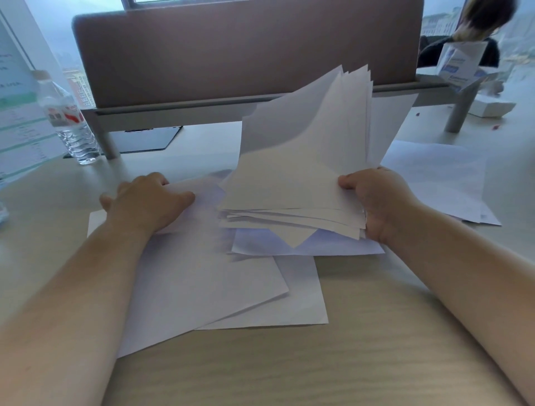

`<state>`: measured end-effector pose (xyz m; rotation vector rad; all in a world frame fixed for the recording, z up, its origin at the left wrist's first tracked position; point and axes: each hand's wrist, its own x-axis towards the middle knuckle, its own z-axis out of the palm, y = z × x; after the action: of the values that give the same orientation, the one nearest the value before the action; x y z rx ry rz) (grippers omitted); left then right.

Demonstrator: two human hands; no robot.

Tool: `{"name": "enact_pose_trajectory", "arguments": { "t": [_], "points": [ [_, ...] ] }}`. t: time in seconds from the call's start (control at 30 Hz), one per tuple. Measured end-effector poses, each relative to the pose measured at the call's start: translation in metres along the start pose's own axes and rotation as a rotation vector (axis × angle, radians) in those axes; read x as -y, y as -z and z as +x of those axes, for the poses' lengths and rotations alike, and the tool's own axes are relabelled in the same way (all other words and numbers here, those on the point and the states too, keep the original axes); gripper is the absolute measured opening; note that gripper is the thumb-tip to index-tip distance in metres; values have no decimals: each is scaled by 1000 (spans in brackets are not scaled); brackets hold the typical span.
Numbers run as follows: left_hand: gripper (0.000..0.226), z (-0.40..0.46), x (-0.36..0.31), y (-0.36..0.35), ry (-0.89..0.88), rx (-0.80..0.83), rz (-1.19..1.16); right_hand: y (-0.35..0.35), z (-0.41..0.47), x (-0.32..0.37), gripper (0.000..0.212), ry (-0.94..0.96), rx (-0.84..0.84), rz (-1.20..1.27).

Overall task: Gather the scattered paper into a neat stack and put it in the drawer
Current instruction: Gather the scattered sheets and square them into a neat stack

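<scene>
Desk (362,333) edge near; right hand (376,203) grip around fanned sheaf (295,174), left hand (147,200) flat on loose sheets (202,284).

Cool bluish daylight from the window (139,3) behind the divider panel (246,49); backlit, so the panel reads dim and muddy. Soft shadows under the raised paper sheaf (304,162) on the table (318,362). Sheaf top edges motion-blurred. Wide-angle bending at edges; water bottle (68,118) leans. Far-right person's head (486,17) smeared, background hazy, washed out.
</scene>
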<state>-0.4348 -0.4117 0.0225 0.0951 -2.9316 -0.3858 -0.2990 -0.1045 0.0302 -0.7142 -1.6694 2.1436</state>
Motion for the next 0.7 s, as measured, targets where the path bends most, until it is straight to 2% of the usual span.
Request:
{"name": "enact_pose_trajectory", "arguments": {
  "t": [0.13, 0.53, 0.7],
  "points": [
    [43, 0, -1, 2, -22, -53, -80, 0, 0, 0, 23, 2, 8, -10],
    [62, -2, -1, -1, -96, -72, 47, -1, -4, 1, 22, 6, 5, 2],
    [45, -3, -3, 1, -117, -184, 1, -1, -5, 1, 22, 4, 9, 15]
  ]
}}
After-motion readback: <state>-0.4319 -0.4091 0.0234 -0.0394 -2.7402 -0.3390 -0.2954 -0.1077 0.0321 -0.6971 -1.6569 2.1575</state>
